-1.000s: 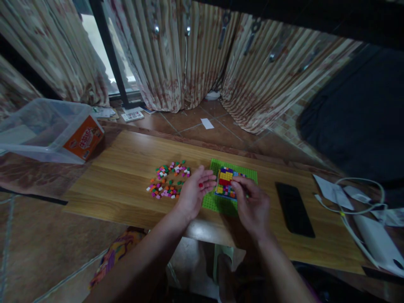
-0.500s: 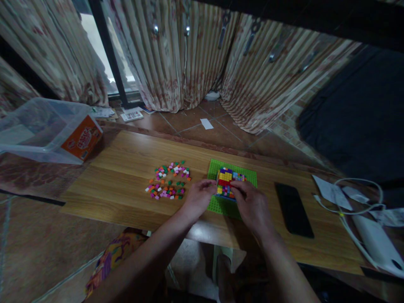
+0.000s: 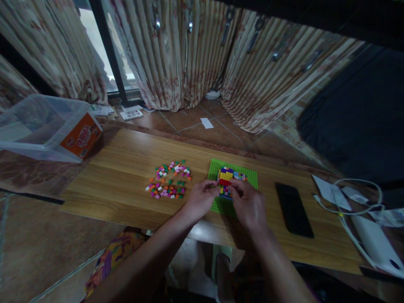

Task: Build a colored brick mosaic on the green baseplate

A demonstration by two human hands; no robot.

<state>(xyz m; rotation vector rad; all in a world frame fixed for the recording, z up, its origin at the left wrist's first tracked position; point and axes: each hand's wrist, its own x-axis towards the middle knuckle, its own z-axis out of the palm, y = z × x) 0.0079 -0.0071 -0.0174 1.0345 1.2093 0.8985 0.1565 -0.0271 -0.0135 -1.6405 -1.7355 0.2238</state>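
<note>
A multicoloured toy-brick build (image 3: 227,173) stands on a green studded baseplate (image 3: 251,173), with yellow, purple and light blue bricks on its top. A red brick (image 3: 225,182) lies across the near part of the build, between my hands, and looks slightly raised. My left hand (image 3: 203,197) is closed, its thumb and fingertips at the build's left edge beside the red brick's left end. My right hand (image 3: 249,201) pinches at the red brick's right end. The fingers partly cover the front of the build.
Small loose bricks (image 3: 167,191) in several colours lie scattered left of the baseplate on the wooden table (image 3: 120,168). To the right are a black phone (image 3: 293,209), a white cable (image 3: 381,189) and a white power bank (image 3: 377,244). A clear plastic box (image 3: 47,147) stands far left.
My right hand has shifted slightly left and its fingers have drawn in at the red brick. The red brick looks more lifted and tilted than before. My left hand has edged slightly right.
</note>
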